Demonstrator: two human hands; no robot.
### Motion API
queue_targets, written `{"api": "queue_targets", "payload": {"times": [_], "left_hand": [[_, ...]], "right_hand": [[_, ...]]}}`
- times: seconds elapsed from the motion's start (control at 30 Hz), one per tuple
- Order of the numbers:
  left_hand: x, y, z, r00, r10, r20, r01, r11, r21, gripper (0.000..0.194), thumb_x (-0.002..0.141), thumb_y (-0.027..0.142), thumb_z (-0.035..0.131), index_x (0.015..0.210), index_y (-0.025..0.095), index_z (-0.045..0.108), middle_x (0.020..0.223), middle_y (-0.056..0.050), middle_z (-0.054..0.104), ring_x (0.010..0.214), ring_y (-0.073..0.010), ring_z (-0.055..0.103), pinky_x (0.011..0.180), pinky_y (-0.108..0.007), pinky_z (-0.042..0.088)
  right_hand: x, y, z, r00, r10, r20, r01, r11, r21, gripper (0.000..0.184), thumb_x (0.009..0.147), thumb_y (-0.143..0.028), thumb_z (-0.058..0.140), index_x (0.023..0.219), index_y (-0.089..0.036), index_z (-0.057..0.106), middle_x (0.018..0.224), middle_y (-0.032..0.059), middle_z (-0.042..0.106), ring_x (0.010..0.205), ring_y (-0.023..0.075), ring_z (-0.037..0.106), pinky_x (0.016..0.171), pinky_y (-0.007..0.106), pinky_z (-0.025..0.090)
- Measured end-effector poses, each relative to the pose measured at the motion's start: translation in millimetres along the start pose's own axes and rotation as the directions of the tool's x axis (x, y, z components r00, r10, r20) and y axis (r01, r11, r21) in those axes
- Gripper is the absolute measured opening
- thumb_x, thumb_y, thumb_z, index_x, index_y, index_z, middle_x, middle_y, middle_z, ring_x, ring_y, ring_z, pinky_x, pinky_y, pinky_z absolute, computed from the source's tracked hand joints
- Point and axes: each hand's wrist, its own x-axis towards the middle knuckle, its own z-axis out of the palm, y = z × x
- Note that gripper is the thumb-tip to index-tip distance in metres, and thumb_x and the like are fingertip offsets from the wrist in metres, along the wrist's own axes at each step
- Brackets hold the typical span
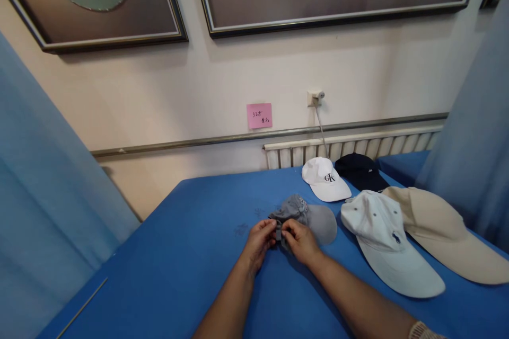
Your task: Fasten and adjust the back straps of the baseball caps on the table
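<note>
A grey baseball cap (323,222) lies on the blue table with its brim pointing right. Both hands are at the back of it, gripping its adjustment strap (279,232). My left hand (259,239) pinches the strap's left side between thumb and fingers. Close beside it, my right hand (301,240) is closed on the strap's right side and hides part of the cap's crown. The fine detail of the strap's fastening is too small to make out.
Right of the hands lie a pale cap (382,238), a beige long-brimmed cap (441,228), a white cap (324,177) and a dark navy cap (360,169). Behind the blue table (167,254) are a radiator (358,145) and a plugged cord. Blue curtains (47,180) hang at both sides.
</note>
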Motion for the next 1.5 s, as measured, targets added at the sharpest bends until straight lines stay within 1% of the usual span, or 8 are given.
{"api": "queue_targets", "payload": {"times": [0.2, 0.33, 0.43, 0.6, 0.77, 0.9, 1.23, 1.5], "left_hand": [[-1.3, 0.6, 1.6, 0.998, 0.05, -0.028, -0.051, 0.998, -0.037, 0.037, 0.06, 0.033, 0.082, 0.087, 0.016, 0.062, 0.075, 0.0, 0.065, 0.062, -0.0103, 0.059, 0.061, -0.022, 0.044], [-0.2, 2.6, 2.0, 0.995, 0.09, -0.036, -0.09, 0.996, 0.004, 0.033, 0.06, 0.033, 0.082, 0.081, 0.016, 0.063, 0.066, 0.001, 0.063, 0.056, -0.0101, 0.056, 0.057, -0.023, 0.041], [1.0, 5.2, 2.0, 0.988, 0.155, -0.025, -0.152, 0.983, 0.107, 0.03, 0.058, 0.031, 0.083, 0.075, 0.014, 0.065, 0.059, 0.001, 0.06, 0.052, -0.01, 0.052, 0.055, -0.022, 0.037], [1.8, 5.5, 1.5, 0.95, 0.312, 0.017, -0.296, 0.88, 0.372, 0.023, 0.061, 0.031, 0.079, 0.068, 0.014, 0.065, 0.062, -0.002, 0.061, 0.057, -0.0118, 0.052, 0.056, -0.023, 0.037], [0.5, 4.9, 0.8, 0.943, 0.329, 0.053, -0.314, 0.822, 0.475, 0.018, 0.066, 0.031, 0.072, 0.066, 0.015, 0.064, 0.06, -0.001, 0.061, 0.055, -0.0124, 0.052, 0.055, -0.023, 0.037], [-3.1, 7.4, 1.7, 0.922, 0.38, 0.068, -0.356, 0.768, 0.532, 0.01, 0.067, 0.025, 0.068, 0.073, 0.017, 0.068, 0.068, -0.002, 0.067, 0.063, -0.0159, 0.058, 0.061, -0.025, 0.042], [-6.4, 7.7, 2.4, 0.907, 0.407, 0.107, -0.363, 0.629, 0.687, 0.013, 0.073, 0.022, 0.059, 0.075, 0.02, 0.072, 0.072, -0.004, 0.071, 0.066, -0.0189, 0.062, 0.065, -0.028, 0.043], [-9.5, 9.1, 0.6, 0.904, 0.385, 0.188, -0.405, 0.622, 0.67, 0.016, 0.075, 0.023, 0.058, 0.083, 0.021, 0.072, 0.08, -0.005, 0.074, 0.073, -0.0205, 0.066, 0.067, -0.028, 0.045]], "right_hand": [[-1.1, -5.9, -2.4, 0.999, -0.03, 0.035, 0.031, 1.0, -0.006, 0.011, 0.085, -0.019, 0.05, 0.083, -0.02, 0.06, 0.077, 0.0014, 0.065, 0.07, 0.0156, 0.058, 0.066, 0.025, 0.042], [-0.9, -3.7, -1.1, 0.999, -0.024, 0.022, 0.025, 0.999, -0.046, 0.011, 0.084, -0.018, 0.05, 0.085, -0.02, 0.06, 0.078, 0.0016, 0.065, 0.07, 0.0156, 0.058, 0.065, 0.025, 0.043], [-0.6, -0.2, 0.5, 1.0, -0.002, -0.011, 0.001, 0.997, -0.083, 0.012, 0.085, -0.018, 0.049, 0.086, -0.02, 0.061, 0.079, 0.0024, 0.066, 0.07, 0.0164, 0.06, 0.065, 0.026, 0.043], [-0.4, 3.9, 2.1, 0.999, -0.032, -0.001, 0.032, 0.996, -0.085, 0.019, 0.083, -0.013, 0.048, 0.092, -0.02, 0.063, 0.089, 0.0047, 0.068, 0.082, 0.0187, 0.063, 0.074, 0.029, 0.046], [0.2, 5.0, 2.1, 1.0, -0.014, 0.011, 0.015, 0.995, -0.094, 0.025, 0.078, -0.008, 0.049, 0.093, -0.02, 0.065, 0.089, 0.004, 0.068, 0.081, 0.0184, 0.063, 0.073, 0.028, 0.046], [0.9, 1.7, -0.4, 1.0, -0.03, 0.01, 0.03, 0.997, -0.074, 0.023, 0.081, -0.011, 0.049, 0.093, -0.02, 0.066, 0.089, 0.0044, 0.068, 0.082, 0.0187, 0.063, 0.075, 0.029, 0.047], [-3.9, -7.0, -0.5, 0.999, 0.0, 0.045, 0.007, 0.988, -0.153, 0.016, 0.079, -0.015, 0.055, 0.093, -0.02, 0.061, 0.087, 0.0035, 0.065, 0.079, 0.0187, 0.062, 0.068, 0.027, 0.044], [-3.7, -5.1, 1.4, 0.998, 0.028, 0.05, -0.016, 0.977, -0.212, 0.014, 0.081, -0.017, 0.057, 0.094, -0.021, 0.058, 0.091, 0.0046, 0.066, 0.083, 0.0199, 0.063, 0.072, 0.029, 0.044]]}}
